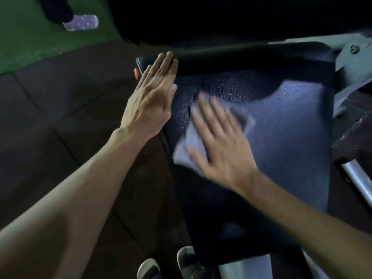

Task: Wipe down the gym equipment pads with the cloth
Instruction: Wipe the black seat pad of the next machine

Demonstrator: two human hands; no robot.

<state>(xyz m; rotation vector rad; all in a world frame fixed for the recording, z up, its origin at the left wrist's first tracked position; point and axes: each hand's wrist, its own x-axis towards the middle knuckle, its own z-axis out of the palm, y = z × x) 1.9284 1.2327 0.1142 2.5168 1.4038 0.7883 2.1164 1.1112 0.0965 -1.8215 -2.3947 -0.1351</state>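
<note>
A black textured seat pad (pixel 281 137) fills the middle and right of the view. My right hand (pixel 219 143) lies flat on a pale grey cloth (pixel 186 150) and presses it onto the pad; the hand is blurred. My left hand (pixel 153 97) rests flat, fingers together, on the pad's left edge near its far corner and holds nothing. A second dark pad (pixel 231 21) rises behind the seat, mostly in shadow.
Grey metal frame parts (pixel 350 63) and a silver tube (pixel 358 178) stand to the right of the pad. Dark rubber floor tiles (pixel 60 117) lie at left, green turf (pixel 30 37) beyond. Another person's foot (pixel 82 22) stands top left. My sandals (pixel 187 262) show at the bottom.
</note>
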